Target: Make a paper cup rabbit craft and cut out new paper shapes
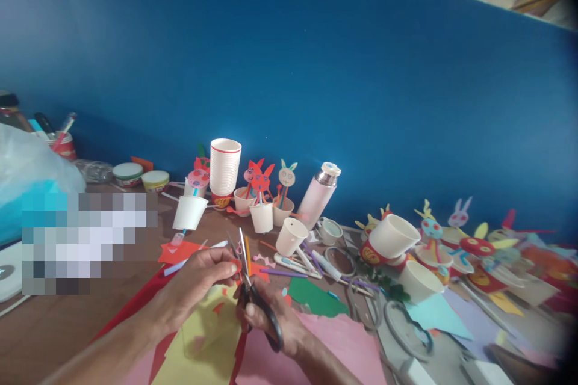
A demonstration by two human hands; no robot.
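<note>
Dark-handled scissors [265, 308] are gripped in my right hand [275, 307], their blades pointing up and partly apart. Pinched between the fingertips of my left hand [205, 274] is a small red paper piece [235, 267], close beside the blades. Beneath both hands lie yellow paper [198, 343] and pink paper [316, 346]. A green sheet [318, 298] is just right of my right hand. Beyond the hands stand white paper cups, among them an upside-down-looking cup [190, 213] at the left and a tilted one [291, 237].
A tall cup stack [224, 165], paper rabbit figures [262, 180] and a pink thermos [320, 192] stand along the blue wall [289, 72]. Pencils, tape rolls and more cup figures crowd the right. A plastic bag [31, 174] and two lidded tubs [127, 173] are at the left.
</note>
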